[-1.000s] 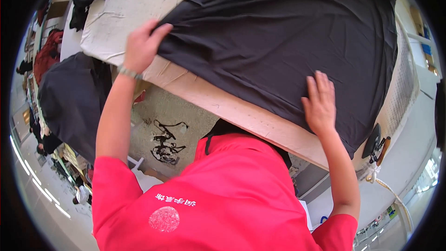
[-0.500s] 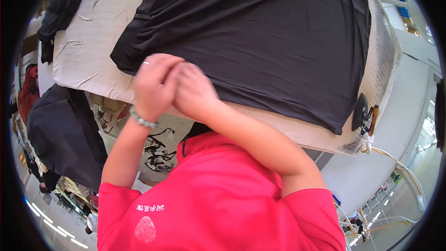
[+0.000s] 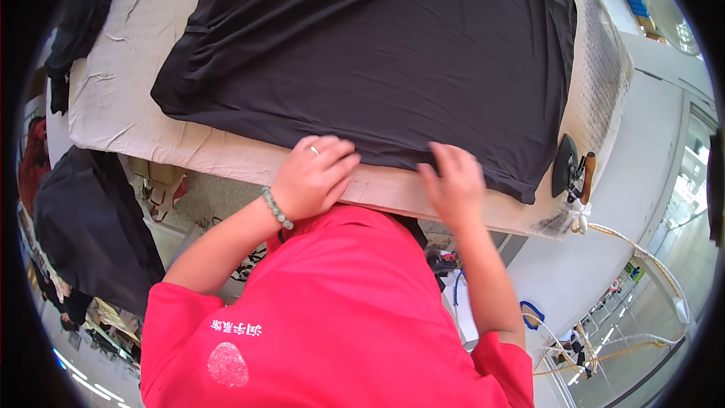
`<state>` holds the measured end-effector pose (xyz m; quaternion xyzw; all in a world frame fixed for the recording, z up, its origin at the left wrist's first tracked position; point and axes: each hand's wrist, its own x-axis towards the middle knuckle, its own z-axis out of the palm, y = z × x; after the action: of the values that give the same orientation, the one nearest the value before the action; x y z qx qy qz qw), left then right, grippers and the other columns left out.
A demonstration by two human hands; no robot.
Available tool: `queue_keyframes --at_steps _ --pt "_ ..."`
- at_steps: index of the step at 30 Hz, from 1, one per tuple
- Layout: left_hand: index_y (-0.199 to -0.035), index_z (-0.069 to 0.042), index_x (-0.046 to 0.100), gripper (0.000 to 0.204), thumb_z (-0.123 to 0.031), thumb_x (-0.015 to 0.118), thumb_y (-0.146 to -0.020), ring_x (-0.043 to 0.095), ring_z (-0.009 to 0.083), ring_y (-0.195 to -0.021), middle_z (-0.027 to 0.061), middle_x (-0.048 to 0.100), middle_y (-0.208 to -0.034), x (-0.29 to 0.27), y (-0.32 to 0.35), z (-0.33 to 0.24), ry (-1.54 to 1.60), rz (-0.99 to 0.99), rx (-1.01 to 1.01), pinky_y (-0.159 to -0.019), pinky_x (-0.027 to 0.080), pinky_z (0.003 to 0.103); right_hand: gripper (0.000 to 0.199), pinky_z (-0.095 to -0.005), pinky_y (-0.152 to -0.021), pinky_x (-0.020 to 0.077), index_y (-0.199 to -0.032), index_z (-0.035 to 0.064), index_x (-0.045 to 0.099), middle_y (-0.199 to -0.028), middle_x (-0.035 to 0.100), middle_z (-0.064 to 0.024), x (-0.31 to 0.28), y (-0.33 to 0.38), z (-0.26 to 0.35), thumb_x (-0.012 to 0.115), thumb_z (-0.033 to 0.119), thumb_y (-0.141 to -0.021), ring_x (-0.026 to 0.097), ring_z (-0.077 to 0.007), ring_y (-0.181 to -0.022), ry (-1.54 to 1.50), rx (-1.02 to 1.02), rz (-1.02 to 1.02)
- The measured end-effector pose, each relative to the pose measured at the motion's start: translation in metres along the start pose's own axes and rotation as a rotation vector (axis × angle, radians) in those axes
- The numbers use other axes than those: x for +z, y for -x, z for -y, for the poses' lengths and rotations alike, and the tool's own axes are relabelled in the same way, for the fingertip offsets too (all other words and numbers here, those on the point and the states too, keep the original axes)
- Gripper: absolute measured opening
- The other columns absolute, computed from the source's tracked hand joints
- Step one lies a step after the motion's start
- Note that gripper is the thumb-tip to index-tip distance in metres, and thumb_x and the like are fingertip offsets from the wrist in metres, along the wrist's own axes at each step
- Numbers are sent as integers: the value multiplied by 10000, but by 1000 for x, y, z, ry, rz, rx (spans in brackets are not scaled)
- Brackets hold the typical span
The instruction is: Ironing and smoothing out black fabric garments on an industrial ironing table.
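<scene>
A large black garment point(image 3: 393, 53) lies spread over a padded table with a beige cover point(image 3: 128, 121). My left hand point(image 3: 313, 175), wearing a ring and a green bead bracelet, curls its fingers over the garment's near hem. A little to its right, my right hand point(image 3: 453, 181) rests with fingers apart on the same hem. Both hands sit at the table's near edge, just above my red shirt.
A dark iron with a wooden handle point(image 3: 568, 168) stands at the table's right end, a pale cord point(image 3: 642, 249) trailing from it. Dark clothes hang at the left point(image 3: 91, 219). Another dark cloth point(image 3: 79, 19) lies on the table's far left corner.
The hands were wide apart on the garment, came together at its near left corner, and now sit slightly apart along the near hem. The garment lies flatter.
</scene>
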<state>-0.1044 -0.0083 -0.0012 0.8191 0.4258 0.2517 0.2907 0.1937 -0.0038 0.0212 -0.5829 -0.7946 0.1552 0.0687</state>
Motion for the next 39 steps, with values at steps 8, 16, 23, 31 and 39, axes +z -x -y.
queue_keyframes --at_steps 8,16,23,31,39 --pt "-984 -72 706 157 -69 723 -828 630 252 -904 45 663 -954 41 -47 2 70 -165 -23 -826 481 389 168 -414 -787 461 -971 99 667 -978 616 -62 6 -22 6 733 197 -851 597 -284 -930 -52 2 20" --pt "-865 -83 690 108 -136 758 -801 597 235 -859 32 610 -873 64 -71 -13 30 -113 -79 -751 490 375 49 -392 -787 479 -909 60 665 -894 611 -78 -10 -35 -22 693 71 -871 593 -289 -895 -245 47 232" --pt "-859 -97 677 70 -138 723 -826 594 245 -875 43 595 -881 71 -77 -18 -73 -71 -146 -787 487 381 123 -413 -820 504 -1006 62 688 -967 649 -103 1 -36 -12 673 131 -905 627 -307 -942 -207 -20 185" --pt "-1168 -103 703 332 -103 665 -838 573 255 -1259 68 638 -1288 70 -50 -23 -231 -86 47 -1099 421 477 398 -442 -906 472 -1173 85 661 -1138 617 -82 -10 7 -8 763 171 -798 595 -305 -1076 5 4 -38" --pt "-1340 -51 614 470 -103 650 -874 482 283 -1395 99 527 -1490 68 -23 -27 -165 79 77 -1178 335 520 363 -425 -857 483 -1169 65 641 -1109 628 -112 4 38 9 747 146 -831 613 -309 -981 -156 0 81"
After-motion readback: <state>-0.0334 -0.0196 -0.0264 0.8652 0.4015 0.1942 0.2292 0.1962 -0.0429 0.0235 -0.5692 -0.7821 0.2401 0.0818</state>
